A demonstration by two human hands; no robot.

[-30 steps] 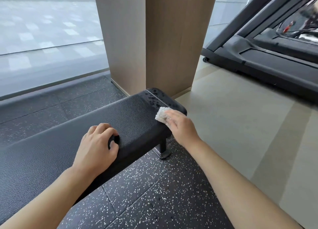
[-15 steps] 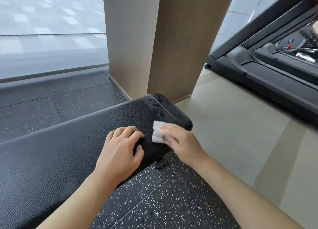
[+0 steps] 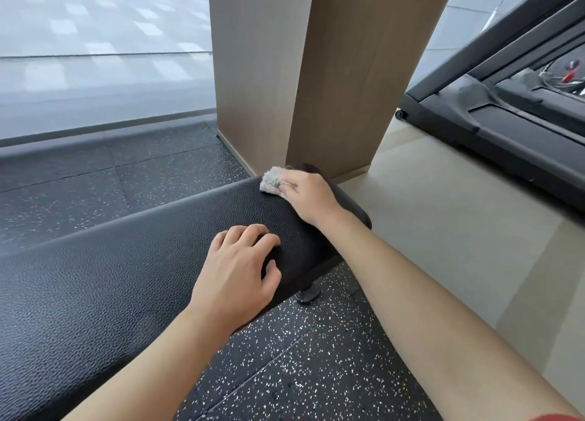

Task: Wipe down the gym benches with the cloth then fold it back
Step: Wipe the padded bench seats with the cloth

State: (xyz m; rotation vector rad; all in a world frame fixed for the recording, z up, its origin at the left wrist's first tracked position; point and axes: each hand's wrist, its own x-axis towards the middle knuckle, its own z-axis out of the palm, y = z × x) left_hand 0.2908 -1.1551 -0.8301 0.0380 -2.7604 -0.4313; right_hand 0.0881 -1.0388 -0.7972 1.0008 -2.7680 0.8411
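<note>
A black padded gym bench (image 3: 126,278) runs from the lower left to the middle of the view. My right hand (image 3: 308,199) grips a small bunched grey-white cloth (image 3: 270,180) and presses it on the pad's far edge, near the bench's right end. My left hand (image 3: 237,271) rests on top of the pad near its front edge, fingers bent with the tips on the leather and the thumb over the front side. It holds nothing.
A wooden pillar (image 3: 316,72) stands just behind the bench end. A black treadmill (image 3: 506,129) lies at the right on a beige floor. The bench foot (image 3: 308,295) stands on speckled rubber flooring. A large window (image 3: 95,56) fills the left background.
My right hand has swept the cloth from the front of the bench end across to its far edge. My left hand has slid right along the pad.
</note>
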